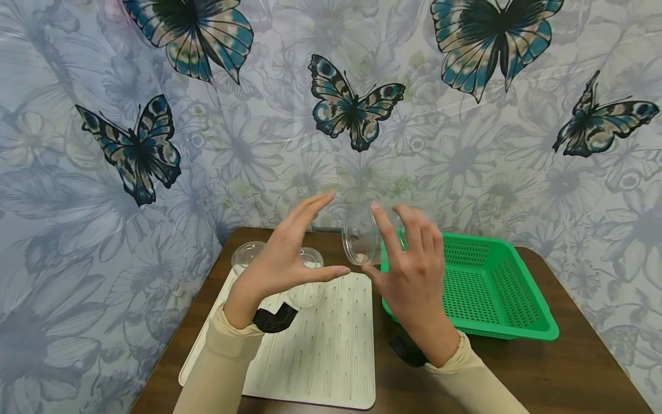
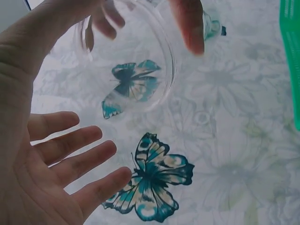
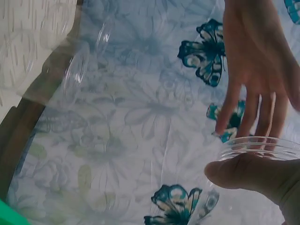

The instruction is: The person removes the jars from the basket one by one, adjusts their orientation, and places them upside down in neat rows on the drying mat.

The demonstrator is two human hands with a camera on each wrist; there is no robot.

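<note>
My right hand (image 1: 416,270) grips a clear round container (image 1: 357,236) on its side, its open rim facing left. The thumb (image 3: 243,171) lies along the container near the rim in the right wrist view. Across from that rim is my left hand (image 1: 279,259), its thumb and fingers spread wide with nothing between them. In the left wrist view the round rim (image 2: 171,79) shows above my left fingers (image 2: 79,154). Behind and below the left hand, clear containers (image 1: 248,251) stand at the back of a white ridged mat (image 1: 331,351), partly covered by the hand.
A green perforated basket (image 1: 535,310) sits on the right of the brown table (image 1: 569,368), just past my right hand. The wall behind is covered by a floral cloth (image 1: 465,167) with blue butterflies. Black wrist cameras (image 1: 276,318) are strapped at both wrists.
</note>
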